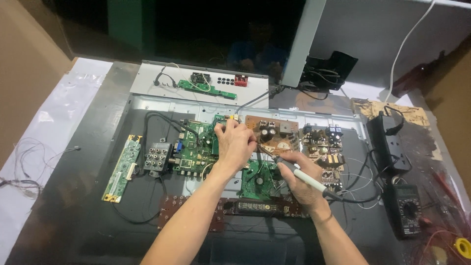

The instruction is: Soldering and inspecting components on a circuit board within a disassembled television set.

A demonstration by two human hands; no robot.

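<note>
My left hand (235, 142) rests with curled fingers on a green circuit board (194, 147) in the middle of an opened flat panel chassis; I cannot tell if it pinches anything. My right hand (299, 179) grips a soldering iron (306, 179) with a white and dark handle. Its tip (262, 148) points up-left and meets the fingertips of my left hand at the edge of a brown power board (274, 135). A second green board (257, 179) lies under my right hand. A long dark board (221, 208) sits near my forearms.
A narrow green strip board (121, 167) lies at left, a multimeter (405, 208) and a black power strip (390, 142) at right. A grey metal plate (196, 83) with a small board sits behind. Loose wires (24, 172) trail at far left, a yellow solder spool (463, 247) at bottom right.
</note>
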